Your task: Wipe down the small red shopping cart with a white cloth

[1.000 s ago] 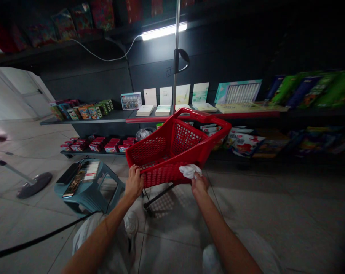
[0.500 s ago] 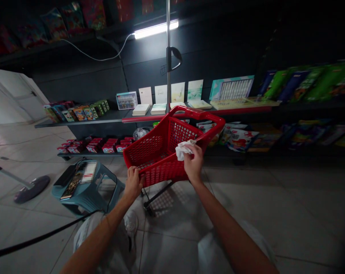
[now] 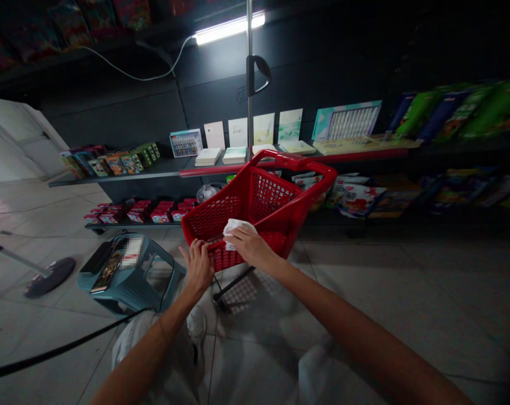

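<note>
A red plastic shopping cart (image 3: 267,225) stands in front of me, its handle toward the shelves. My left hand (image 3: 199,267) is at the near left corner of its basket, most fingers bent over the rim and one finger lifted away to the side. My right hand (image 3: 253,247) is closed on a crumpled white cloth or tissue (image 3: 237,226), pressed against the near rim of the basket a little right of my left hand. Part of the cloth is hidden under the fingers.
Behind the cart runs a dark shelf (image 3: 153,176) with books, boxed pen sets and snack packs. A blue-grey stool (image 3: 153,259) with a phone and other items stands left. A metal pole (image 3: 250,112) rises behind the cart; a stand base (image 3: 52,277) is far left.
My right hand has moved left along the near rim with the cloth, from close to the handle end to near my left hand. One left finger has lifted off the rim.
</note>
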`<state>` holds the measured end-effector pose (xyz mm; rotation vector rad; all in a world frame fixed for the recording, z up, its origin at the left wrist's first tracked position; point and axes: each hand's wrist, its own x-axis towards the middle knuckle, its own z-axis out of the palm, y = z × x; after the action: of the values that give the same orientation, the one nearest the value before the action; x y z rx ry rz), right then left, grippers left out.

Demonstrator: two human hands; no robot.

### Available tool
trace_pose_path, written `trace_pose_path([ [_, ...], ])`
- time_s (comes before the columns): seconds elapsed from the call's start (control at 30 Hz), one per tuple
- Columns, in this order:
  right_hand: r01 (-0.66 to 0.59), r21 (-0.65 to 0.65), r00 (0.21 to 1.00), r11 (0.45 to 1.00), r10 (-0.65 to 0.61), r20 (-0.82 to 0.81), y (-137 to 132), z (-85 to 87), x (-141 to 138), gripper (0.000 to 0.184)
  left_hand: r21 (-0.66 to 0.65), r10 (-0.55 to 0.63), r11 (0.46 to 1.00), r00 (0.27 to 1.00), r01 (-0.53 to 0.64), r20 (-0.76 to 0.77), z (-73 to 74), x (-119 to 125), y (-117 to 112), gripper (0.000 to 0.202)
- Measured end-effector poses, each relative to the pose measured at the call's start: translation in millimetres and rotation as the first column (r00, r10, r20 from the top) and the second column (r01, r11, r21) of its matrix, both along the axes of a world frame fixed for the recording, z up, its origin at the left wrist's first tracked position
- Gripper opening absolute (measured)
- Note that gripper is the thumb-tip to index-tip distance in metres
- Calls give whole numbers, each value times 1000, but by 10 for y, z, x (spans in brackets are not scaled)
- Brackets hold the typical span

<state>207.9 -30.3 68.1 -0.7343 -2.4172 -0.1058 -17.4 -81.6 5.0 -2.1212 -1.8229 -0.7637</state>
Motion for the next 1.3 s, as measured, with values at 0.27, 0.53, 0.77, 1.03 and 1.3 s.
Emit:
trace_pose_path([
  [0.27, 337, -61, 941, 940, -338, 0, 274, 183, 598, 27, -14, -171, 985, 984, 170, -57, 44, 154, -75, 65],
  [0.53, 305, 24, 952, 952, -305, 11, 163, 220, 740, 33, -2, -84, 996, 993, 84, -83, -38, 97, 39, 57],
  [0.77, 400, 12, 916, 916, -400, -35, 279, 346, 889, 28, -25, -70, 997, 993, 68, -92, -85, -133, 183, 57],
  [1.03, 411, 58, 912, 910, -409, -39, 428, 337, 1018, 31, 3, -67, 998, 986, 68, -152, -147, -392, 343, 57],
  [1.3, 450, 121, 892, 885, -439, -109, 423, 433, 1182, 36, 22, -46, 999, 990, 50, -136, -157, -653, 486, 62],
])
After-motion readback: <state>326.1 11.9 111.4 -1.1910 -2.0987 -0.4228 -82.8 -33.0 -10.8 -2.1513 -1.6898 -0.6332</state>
